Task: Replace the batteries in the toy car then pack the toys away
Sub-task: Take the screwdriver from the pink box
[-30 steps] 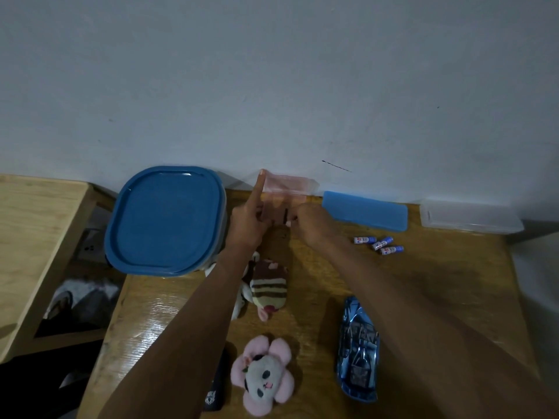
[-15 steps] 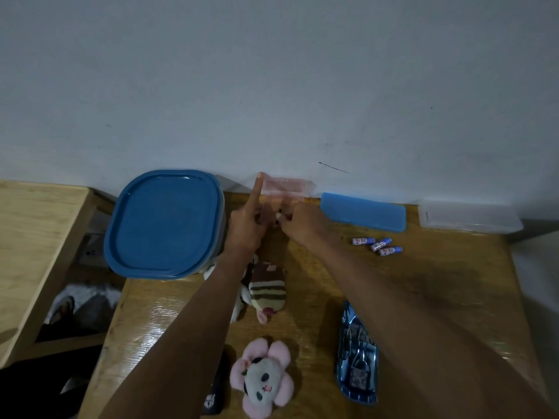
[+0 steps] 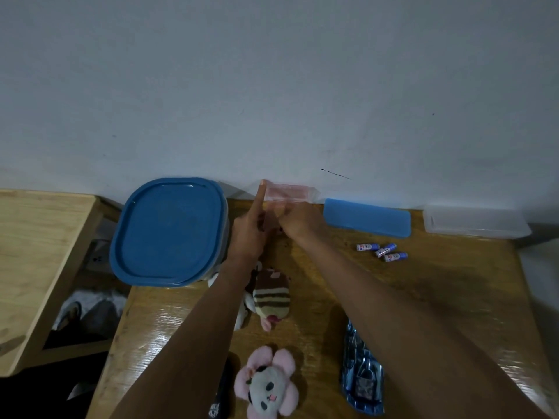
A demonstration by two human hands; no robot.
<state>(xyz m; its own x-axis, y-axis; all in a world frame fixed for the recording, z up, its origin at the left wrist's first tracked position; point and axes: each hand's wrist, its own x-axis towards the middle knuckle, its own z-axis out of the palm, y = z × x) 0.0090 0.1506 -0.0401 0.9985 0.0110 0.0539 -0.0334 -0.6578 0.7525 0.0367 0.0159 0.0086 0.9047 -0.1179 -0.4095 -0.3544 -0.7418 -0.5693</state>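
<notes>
Hands together at pink case, forefinger straight

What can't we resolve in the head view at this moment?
- Right hand: fingers hidden behind its back; what they pinch is unclear.
- Pink clear box: contents hidden by both hands.
- Batteries: labels too small.
- Black object: cut off by bottom edge and left arm.

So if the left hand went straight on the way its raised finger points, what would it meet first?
Probably the wall: the left hand has its finger beside the pink clear box, though depth is unclear.
</notes>
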